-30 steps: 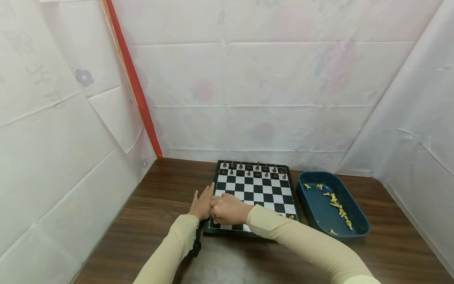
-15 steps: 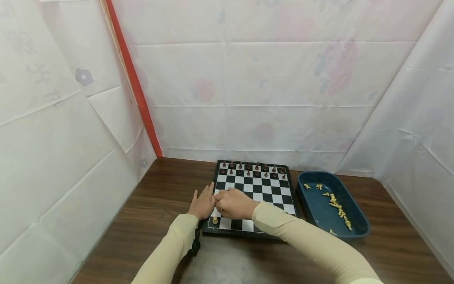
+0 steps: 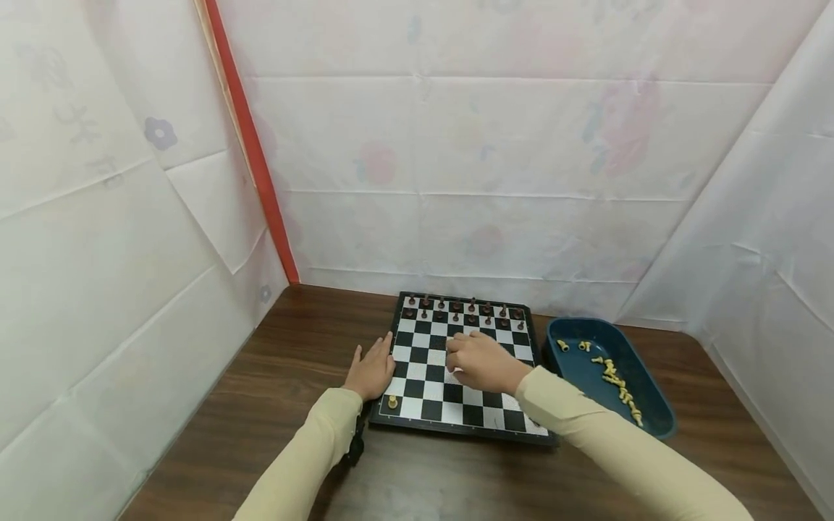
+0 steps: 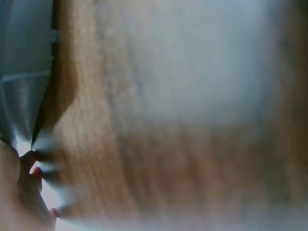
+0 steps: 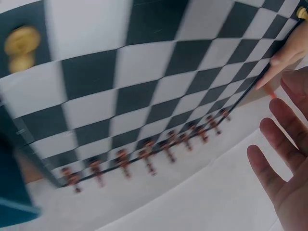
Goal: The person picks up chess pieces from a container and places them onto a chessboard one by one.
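A black-and-white chessboard (image 3: 435,373) lies on the table. My left hand (image 3: 370,370) rests along its left edge with the fingers stretched forward. Over the middle of the board is my right hand (image 3: 485,362); in the right wrist view its fingers (image 5: 284,130) are loosely bent and hold nothing. A yellow chess piece (image 3: 392,401) stands on the near-left corner square. Another yellow chess piece (image 5: 21,45) shows on the board's right side in the right wrist view; in the head view my right arm covers that spot. Two rows of dark red chess pieces (image 3: 472,307) line the far side.
A blue tray (image 3: 573,324) to the right of the board holds several loose yellow chess pieces (image 3: 609,373). Brown wooden tabletop (image 3: 313,325) surrounds the board. White sheeting (image 3: 521,145) hangs behind and on both sides. The left wrist view is mostly blurred table.
My right hand has moved right from the board's left edge to above its middle, uncovering the near-left squares and the yellow chess piece there. My left hand has stayed at the edge.
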A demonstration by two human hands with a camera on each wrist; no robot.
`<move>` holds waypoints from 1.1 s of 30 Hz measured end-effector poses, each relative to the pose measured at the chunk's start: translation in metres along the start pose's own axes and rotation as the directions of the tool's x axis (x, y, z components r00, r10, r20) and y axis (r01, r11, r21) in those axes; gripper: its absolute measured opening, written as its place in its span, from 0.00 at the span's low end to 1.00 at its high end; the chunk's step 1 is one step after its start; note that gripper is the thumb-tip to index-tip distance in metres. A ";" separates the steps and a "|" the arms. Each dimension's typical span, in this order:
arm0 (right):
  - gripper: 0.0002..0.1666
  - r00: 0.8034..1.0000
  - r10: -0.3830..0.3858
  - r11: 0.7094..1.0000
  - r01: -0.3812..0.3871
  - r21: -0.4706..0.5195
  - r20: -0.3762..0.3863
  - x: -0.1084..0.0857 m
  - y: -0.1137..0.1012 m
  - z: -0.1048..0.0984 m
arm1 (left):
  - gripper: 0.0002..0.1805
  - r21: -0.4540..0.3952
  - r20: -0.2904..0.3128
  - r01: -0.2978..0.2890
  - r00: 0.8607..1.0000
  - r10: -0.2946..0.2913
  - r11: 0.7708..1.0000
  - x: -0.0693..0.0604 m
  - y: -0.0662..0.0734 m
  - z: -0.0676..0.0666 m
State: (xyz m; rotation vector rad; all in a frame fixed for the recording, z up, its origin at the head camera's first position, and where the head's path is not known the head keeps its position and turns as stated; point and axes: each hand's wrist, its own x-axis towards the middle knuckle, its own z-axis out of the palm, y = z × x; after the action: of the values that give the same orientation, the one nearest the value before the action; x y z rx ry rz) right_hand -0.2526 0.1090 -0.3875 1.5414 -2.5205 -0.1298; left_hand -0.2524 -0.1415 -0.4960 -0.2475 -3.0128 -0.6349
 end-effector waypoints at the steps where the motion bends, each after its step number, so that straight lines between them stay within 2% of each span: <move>1: 0.03 1.000 0.015 1.000 -0.015 0.004 -0.001 -0.005 0.004 -0.001 | 0.30 0.002 0.003 0.001 1.000 -0.001 1.000 0.000 0.000 0.000; 8: 0.01 0.995 0.092 0.994 -0.094 -0.053 -0.041 -0.042 0.030 -0.010 | 0.30 0.003 0.016 0.006 1.000 -0.006 1.000 0.003 0.003 0.000; 11: 0.02 0.990 0.139 0.987 -0.142 -0.080 -0.037 -0.060 0.039 -0.013 | 0.30 -0.004 0.019 0.004 1.000 -0.004 1.000 0.004 0.004 0.002; 18: 0.03 0.959 0.283 0.956 -0.282 -0.084 0.001 -0.101 0.057 -0.016 | 0.30 -0.009 0.029 0.002 1.000 -0.002 1.000 0.000 0.007 0.001; 27: 0.06 0.958 0.275 0.955 -0.282 -0.096 -0.079 -0.141 0.080 -0.013 | 0.30 -0.015 0.008 -0.003 1.000 0.003 1.000 -0.004 0.001 -0.004; 33: 0.05 0.951 0.304 0.950 -0.308 -0.059 -0.061 -0.155 0.088 -0.010 | 0.30 -0.027 0.012 -0.003 1.000 0.003 1.000 -0.003 -0.002 -0.006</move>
State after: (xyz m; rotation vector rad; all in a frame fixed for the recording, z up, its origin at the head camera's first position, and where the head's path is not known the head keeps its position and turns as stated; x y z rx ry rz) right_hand -0.2588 0.2877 -0.3801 1.0959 -2.6463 -0.1291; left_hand -0.2499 -0.1460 -0.4920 -0.2580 -3.0161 -0.6769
